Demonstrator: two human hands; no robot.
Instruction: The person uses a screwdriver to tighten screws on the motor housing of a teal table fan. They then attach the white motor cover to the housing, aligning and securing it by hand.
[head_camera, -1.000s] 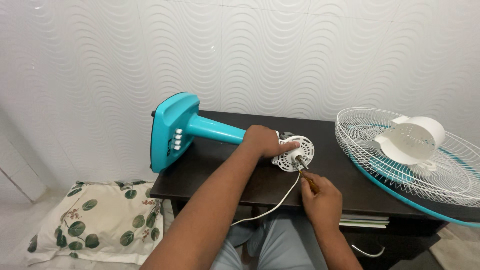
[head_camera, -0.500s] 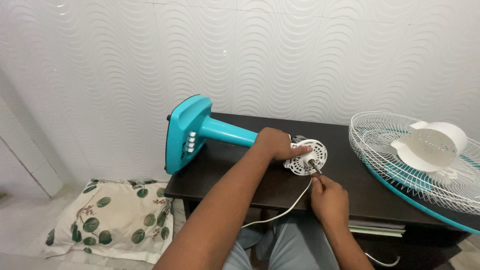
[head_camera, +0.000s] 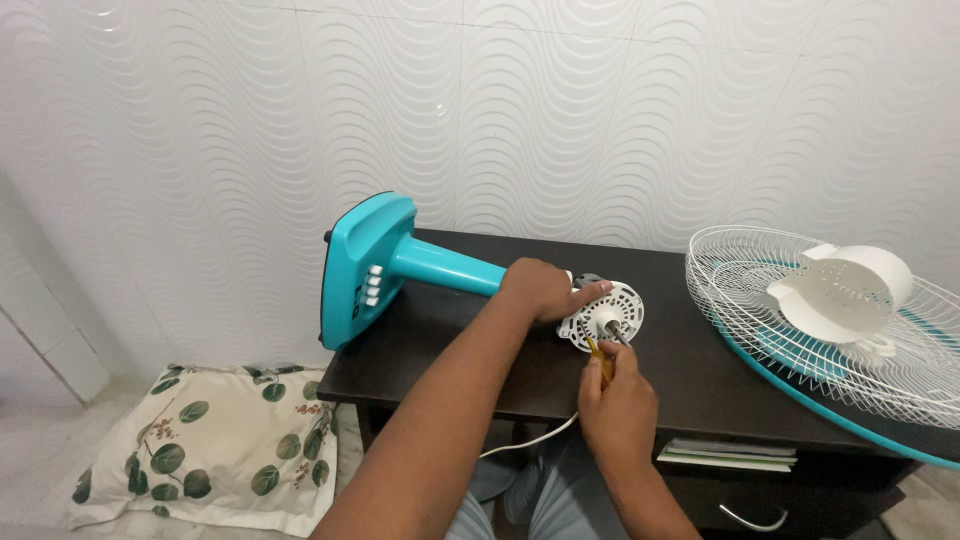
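Change: the right hand (head_camera: 617, 405) has been brought up from the surface edge; the yellow-handled screwdriver (head_camera: 598, 356) is now set against the white vented motor plate (head_camera: 601, 316), at about 7 o'clock of the shaft (head_camera: 617, 333)
Right fingers: closed round the screwdriver handle
Left hand (head_camera: 541, 288): laid over the motor end at 10 o'clock of the plate, fingers curled on its rim
Fan: teal stand (head_camera: 385, 266) lying on the dark surface (head_camera: 470, 350)
Surroundings: wire guard (head_camera: 830, 320) with white rear cover (head_camera: 845, 290) at 3 o'clock, well apart; white cord (head_camera: 530, 437) hanging over the front edge; leaf-print pillow (head_camera: 215, 445) on the floor
Obstruction: the screw site is hidden by the right hand

My table (head_camera: 480, 370) is the landmark: on it, the fan body (head_camera: 400, 265) lies left, the grille (head_camera: 830, 320) right, motor plate (head_camera: 603, 315) between; a pillow (head_camera: 205, 450) lies lower left.
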